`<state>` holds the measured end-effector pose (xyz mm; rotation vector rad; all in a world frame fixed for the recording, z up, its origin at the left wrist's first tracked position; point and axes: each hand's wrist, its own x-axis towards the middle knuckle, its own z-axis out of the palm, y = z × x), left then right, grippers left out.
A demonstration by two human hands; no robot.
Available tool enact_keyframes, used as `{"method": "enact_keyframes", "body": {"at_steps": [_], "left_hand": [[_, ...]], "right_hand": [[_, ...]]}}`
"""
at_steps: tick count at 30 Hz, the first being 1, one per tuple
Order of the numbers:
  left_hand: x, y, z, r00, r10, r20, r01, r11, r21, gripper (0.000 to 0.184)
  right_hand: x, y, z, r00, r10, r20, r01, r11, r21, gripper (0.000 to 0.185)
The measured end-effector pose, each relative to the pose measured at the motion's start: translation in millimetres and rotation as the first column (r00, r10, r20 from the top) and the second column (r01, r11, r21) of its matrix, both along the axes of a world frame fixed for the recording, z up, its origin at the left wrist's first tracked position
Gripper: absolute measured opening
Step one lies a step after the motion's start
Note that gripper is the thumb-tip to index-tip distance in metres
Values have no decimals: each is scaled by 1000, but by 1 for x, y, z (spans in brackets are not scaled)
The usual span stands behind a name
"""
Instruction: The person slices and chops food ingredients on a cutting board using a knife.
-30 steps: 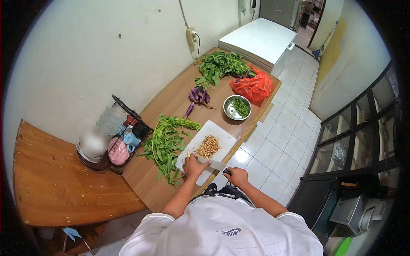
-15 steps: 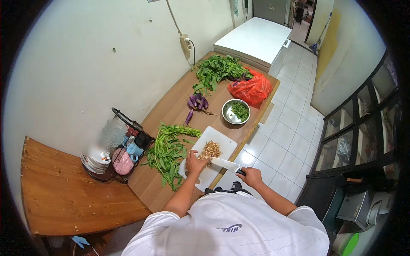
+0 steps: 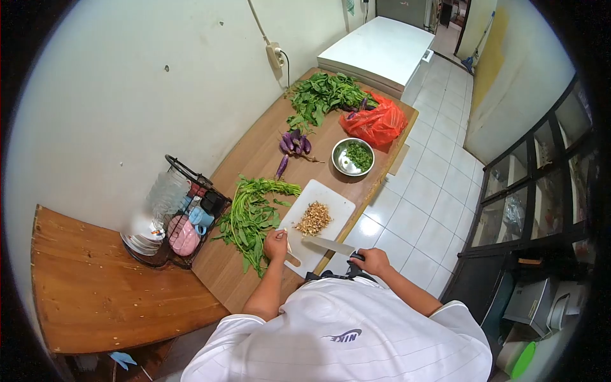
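Observation:
My right hand (image 3: 373, 261) is wrapped round the black handle of a kitchen knife (image 3: 332, 246). Its broad blade points left, low over the white cutting board (image 3: 337, 202). A heap of chopped light-brown bits (image 3: 314, 219) lies on the board beyond the blade. At the board's left edge, my left hand (image 3: 275, 245) has its fingers closed, with a small whitish bit showing at the fingertips; what it is I cannot make out. Leafy green stems (image 3: 250, 219) lie just left of that hand.
Past the board stands a steel bowl (image 3: 352, 157) with chopped greens. Purple eggplants (image 3: 294, 142), more leafy greens (image 3: 324, 95) and a red plastic bag (image 3: 375, 122) lie farther back. A dish rack (image 3: 210, 205) stands at left; a white chest freezer (image 3: 382, 51) adjoins the table's far end.
My left hand has drawn back from the heap and the blade to the board's left edge, its fingers now closed. The knife has shifted slightly, still in my right hand.

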<state>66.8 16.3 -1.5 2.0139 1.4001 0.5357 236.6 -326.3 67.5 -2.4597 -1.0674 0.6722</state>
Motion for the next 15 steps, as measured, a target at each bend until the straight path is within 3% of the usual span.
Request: {"method": "enact_keyframes", "body": {"at_steps": [3, 6, 10, 15], "left_hand": [[-19, -2, 2, 997, -31, -67, 30, 999, -13, 20], [-29, -10, 10, 990, -27, -137, 27, 1000, 0, 22], [-39, -13, -4, 993, -47, -107, 48, 999, 9, 23], [-34, -23, 12, 987, -127, -102, 132, 990, 47, 30]], "right_hand": [[-9, 6, -5, 989, 102, -111, -111, 991, -80, 54], [-24, 15, -10, 988, 141, -65, -148, 980, -134, 55], [-37, 33, -12, 997, -2, -77, -12, 985, -170, 54], [-48, 24, -4, 988, 32, -154, -53, 989, -136, 55]]}}
